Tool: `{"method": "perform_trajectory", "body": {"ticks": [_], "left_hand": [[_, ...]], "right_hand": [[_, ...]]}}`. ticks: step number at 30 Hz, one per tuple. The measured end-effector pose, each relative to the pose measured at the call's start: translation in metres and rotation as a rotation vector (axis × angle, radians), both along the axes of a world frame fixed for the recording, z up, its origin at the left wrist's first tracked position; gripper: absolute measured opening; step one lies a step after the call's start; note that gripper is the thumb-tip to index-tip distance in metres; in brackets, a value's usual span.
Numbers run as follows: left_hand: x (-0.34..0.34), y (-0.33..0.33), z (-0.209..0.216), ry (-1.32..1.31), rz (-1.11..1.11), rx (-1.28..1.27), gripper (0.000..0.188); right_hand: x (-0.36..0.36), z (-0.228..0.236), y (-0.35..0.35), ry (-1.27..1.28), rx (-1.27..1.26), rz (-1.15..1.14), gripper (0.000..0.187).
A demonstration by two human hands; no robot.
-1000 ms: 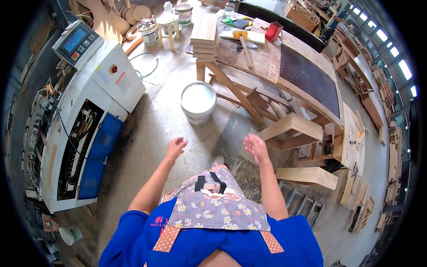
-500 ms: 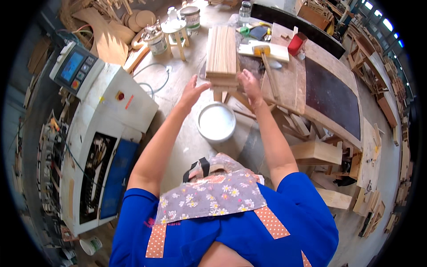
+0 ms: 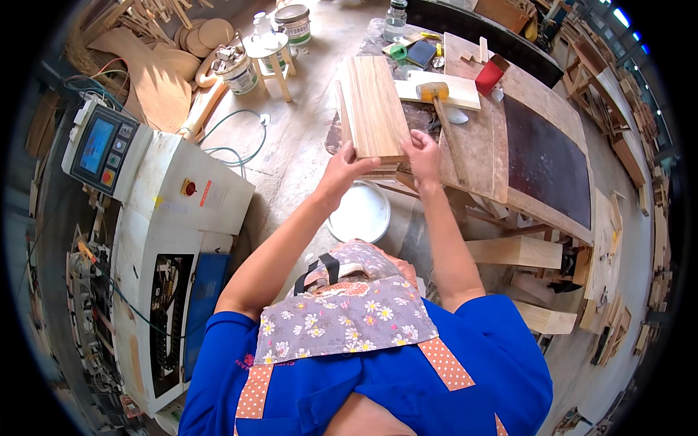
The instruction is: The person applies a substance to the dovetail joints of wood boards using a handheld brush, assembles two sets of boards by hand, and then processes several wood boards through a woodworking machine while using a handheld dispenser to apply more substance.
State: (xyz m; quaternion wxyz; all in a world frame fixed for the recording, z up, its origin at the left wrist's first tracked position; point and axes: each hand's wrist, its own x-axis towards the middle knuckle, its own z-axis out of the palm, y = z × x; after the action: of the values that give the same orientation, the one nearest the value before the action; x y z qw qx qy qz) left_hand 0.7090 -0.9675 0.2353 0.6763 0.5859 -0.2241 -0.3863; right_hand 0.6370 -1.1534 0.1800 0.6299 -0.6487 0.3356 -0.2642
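A light wooden board [image 3: 374, 109] with straight grain lies slightly askew on a stack of similar boards [image 3: 382, 173], whose edges show at the left and under its near end. My left hand [image 3: 345, 174] grips the board's near left corner, thumb along its near edge. At the near right corner, my right hand [image 3: 422, 156] pinches the board between thumb and fingers. Most of the stack below is hidden by this top board. Just nearer to me stands a round white bucket [image 3: 360, 211], partly behind my left hand and wrist.
To the right is a workbench [image 3: 476, 156] bearing a yellow-headed mallet [image 3: 432, 91], a red container [image 3: 492, 75] and a glass jar [image 3: 395, 20]. A machine with a control panel [image 3: 102, 149] stands at left. Paint buckets [image 3: 293, 25] and a small stool [image 3: 275, 65] are farther back.
My hands have come from beside the stack, apart from it, onto the top board's near corners. That board has turned askew, its near end shifted right. The view has shifted slightly.
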Motion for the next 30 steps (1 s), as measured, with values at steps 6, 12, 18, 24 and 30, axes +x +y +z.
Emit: {"method": "perform_trajectory", "body": {"ticks": [6, 12, 18, 24, 30], "left_hand": [[-0.002, 0.009, -0.024, 0.424, -0.134, 0.01, 0.066], [-0.012, -0.001, -0.022, 0.507, -0.252, -0.034, 0.074], [-0.004, -0.007, -0.024, 0.532, -0.202, 0.046, 0.067], [0.001, -0.011, -0.032, 0.506, -0.178, 0.096, 0.07], [0.005, 0.002, -0.034, 0.612, -0.218, -0.101, 0.065]], "right_hand": [[-0.04, 0.068, 0.035, -0.082, -0.311, -0.033, 0.039], [-0.029, 0.08, 0.079, 0.044, -0.487, 0.086, 0.05], [-0.027, 0.076, 0.073, 0.086, -0.447, 0.232, 0.057], [-0.03, 0.057, 0.058, -0.005, 0.216, 0.3, 0.087], [-0.04, 0.04, 0.04, -0.009, 0.244, 0.338, 0.077]]}}
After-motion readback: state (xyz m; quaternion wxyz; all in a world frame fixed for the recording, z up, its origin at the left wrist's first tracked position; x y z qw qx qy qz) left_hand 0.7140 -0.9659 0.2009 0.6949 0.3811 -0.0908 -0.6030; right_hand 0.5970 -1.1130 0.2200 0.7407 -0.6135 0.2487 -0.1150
